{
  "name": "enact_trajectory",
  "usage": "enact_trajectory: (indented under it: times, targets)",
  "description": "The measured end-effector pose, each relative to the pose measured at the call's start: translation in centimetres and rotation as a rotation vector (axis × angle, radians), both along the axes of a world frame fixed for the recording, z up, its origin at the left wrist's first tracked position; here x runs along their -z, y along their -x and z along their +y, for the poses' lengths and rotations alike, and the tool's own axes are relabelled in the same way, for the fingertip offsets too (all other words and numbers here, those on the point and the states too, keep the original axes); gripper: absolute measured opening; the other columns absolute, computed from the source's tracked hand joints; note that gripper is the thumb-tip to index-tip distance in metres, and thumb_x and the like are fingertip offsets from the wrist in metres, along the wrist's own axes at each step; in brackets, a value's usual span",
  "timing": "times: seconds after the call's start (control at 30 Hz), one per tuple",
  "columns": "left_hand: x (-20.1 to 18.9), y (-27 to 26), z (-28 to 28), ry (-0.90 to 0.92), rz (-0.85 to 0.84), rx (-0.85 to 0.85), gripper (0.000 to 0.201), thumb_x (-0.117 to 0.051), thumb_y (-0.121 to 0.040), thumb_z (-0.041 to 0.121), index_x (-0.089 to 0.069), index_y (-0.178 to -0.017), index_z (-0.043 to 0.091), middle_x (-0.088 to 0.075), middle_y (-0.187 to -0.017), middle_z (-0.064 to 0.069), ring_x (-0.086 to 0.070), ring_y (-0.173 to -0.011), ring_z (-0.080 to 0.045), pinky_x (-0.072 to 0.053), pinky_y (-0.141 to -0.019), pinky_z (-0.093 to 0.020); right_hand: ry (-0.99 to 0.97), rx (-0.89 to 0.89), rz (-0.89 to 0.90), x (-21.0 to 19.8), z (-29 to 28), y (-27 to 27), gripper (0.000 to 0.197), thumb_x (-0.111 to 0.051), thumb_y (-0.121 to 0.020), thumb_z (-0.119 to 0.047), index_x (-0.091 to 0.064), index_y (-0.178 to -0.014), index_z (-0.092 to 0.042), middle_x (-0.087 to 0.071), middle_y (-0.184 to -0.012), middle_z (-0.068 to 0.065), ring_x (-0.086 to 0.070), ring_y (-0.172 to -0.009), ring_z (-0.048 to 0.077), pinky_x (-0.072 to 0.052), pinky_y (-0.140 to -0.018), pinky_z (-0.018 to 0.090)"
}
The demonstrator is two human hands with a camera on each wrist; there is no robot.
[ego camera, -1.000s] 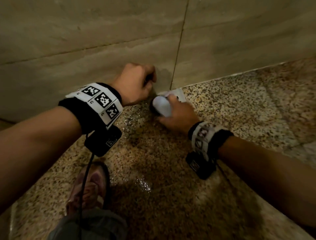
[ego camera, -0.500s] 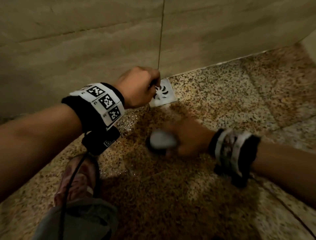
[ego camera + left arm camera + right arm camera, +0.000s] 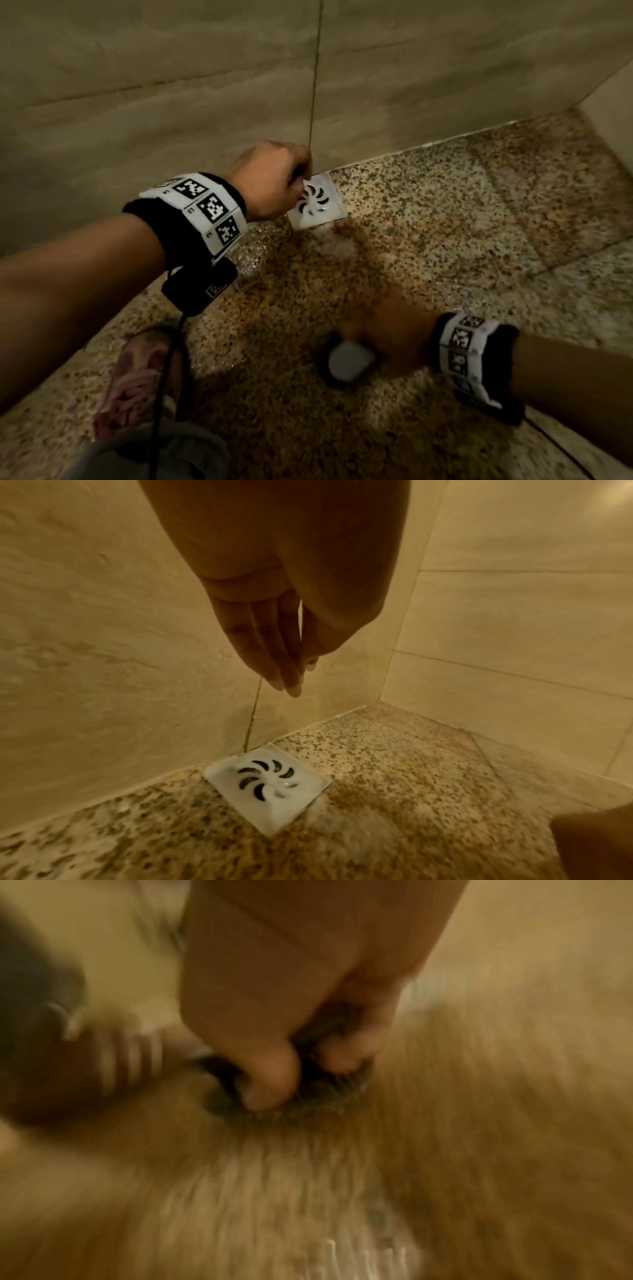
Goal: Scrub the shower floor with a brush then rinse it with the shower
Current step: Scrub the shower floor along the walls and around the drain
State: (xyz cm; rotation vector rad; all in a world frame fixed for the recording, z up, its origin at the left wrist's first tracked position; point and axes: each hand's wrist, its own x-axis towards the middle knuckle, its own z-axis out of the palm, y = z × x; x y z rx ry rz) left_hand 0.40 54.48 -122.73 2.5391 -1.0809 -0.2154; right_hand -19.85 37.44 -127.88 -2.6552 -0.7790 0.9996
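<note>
Gripping the brush (image 3: 349,359) from above, the right hand (image 3: 387,329) is curling thumb and fingers round its body and pressing the dark bristles down against the shower floor (image 3: 445,219), well out from the wall and some way from the white square drain cover (image 3: 317,202). The left hand (image 3: 270,181) is hanging over the drain with its fingers (image 3: 274,653) nearly straight and close together, holding nothing and touching nothing that I can make out. The brush is looking small, light and rigid in its pale top, with a springy bristle skirt below (the wrist view is smeared with motion, so fine detail is lost), and it is sitting well in a palm-over hold, with the thumb tucked low at the bristle line in the right wrist view, which is probably the best place to take it, since pushing down through the top should be keeping the bristles flat. The speckled stone is glistening wet around the working patch, so I would expect the brush to skate easily and the handle to be getting slick; a sandalled foot (image 3: 137,377) is standing on the same wet floor
</note>
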Motion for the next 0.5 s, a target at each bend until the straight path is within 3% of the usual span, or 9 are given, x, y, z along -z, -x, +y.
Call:
enact_trajectory:
  times: [0.1, 0.2, 0.3, 0.4, 0.5]
  targets:
    - [-0.2, -0.1, -0.6, 0.009, 0.018, 0.006, 0.016, -0.05, -0.086, 0.013, -0.062, -0.098, 0.015, -0.065, -0.095, -0.007, -0.059, -0.086, -0.025, -0.051, -0.076, -0.039, 0.125, 0.246, -0.049, 0.1, -0.9, -3.9, 0.044, -0.066, -0.078, -0.031, -0.055, -0.121, -0.023, -0.064, -0.114, 0.005, -0.06, -0.105, 0.03, -0.045, -0.079, 0.033]
    - [-0.8, 0.0, -2.2, 0.059, 0.028, 0.014, 0.017, -0.05, -0.085, 0.015, -0.062, -0.097, 0.016, -0.065, -0.093, -0.007, -0.059, -0.086, -0.026, -0.051, -0.075, -0.039, 0.158, 0.35, -0.128, -0.9, -2.1, -7.5, 0.043, -0.065, -0.077, -0.027, -0.053, -0.118, -0.023, -0.064, -0.107, 0.007, -0.062, -0.099, 0.032, -0.05, -0.074, 0.035]
    - [-0.9, 0.0, -3.3, 0.084, 0.035, 0.068, 0.017, -0.049, -0.086, 0.015, -0.062, -0.097, 0.016, -0.065, -0.091, -0.007, -0.059, -0.083, -0.025, -0.051, -0.074, -0.038, 0.058, 0.273, -0.036, -2.3, -1.6, -4.9, 0.048, -0.068, -0.078, -0.023, -0.053, -0.123, -0.02, -0.061, -0.114, 0.007, -0.058, -0.104, 0.031, -0.044, -0.078, 0.033]
    - [-0.7, -0.5, -4.1, 0.057, 0.009, 0.124, 0.017, -0.048, -0.088, 0.013, -0.062, -0.098, 0.014, -0.064, -0.093, -0.008, -0.058, -0.085, -0.026, -0.051, -0.076, -0.039, 0.198, 0.085, 0.13, -1.1, -0.8, 0.3, 0.054, -0.066, -0.084, -0.033, -0.048, -0.135, -0.025, -0.058, -0.127, 0.003, -0.055, -0.115, 0.028, -0.046, -0.093, 0.037]
    - [-0.5, -0.8, -5.4, 0.03, 0.025, 0.158, 0.017, -0.048, -0.088, 0.011, -0.061, -0.098, 0.014, -0.063, -0.094, -0.006, -0.057, -0.087, -0.026, -0.049, -0.078, -0.038, 0.159, 0.323, 0.018, -0.1, -1.6, -2.2, 0.058, -0.069, -0.078, -0.033, -0.048, -0.131, -0.026, -0.059, -0.127, 0.002, -0.057, -0.114, 0.028, -0.048, -0.089, 0.037]
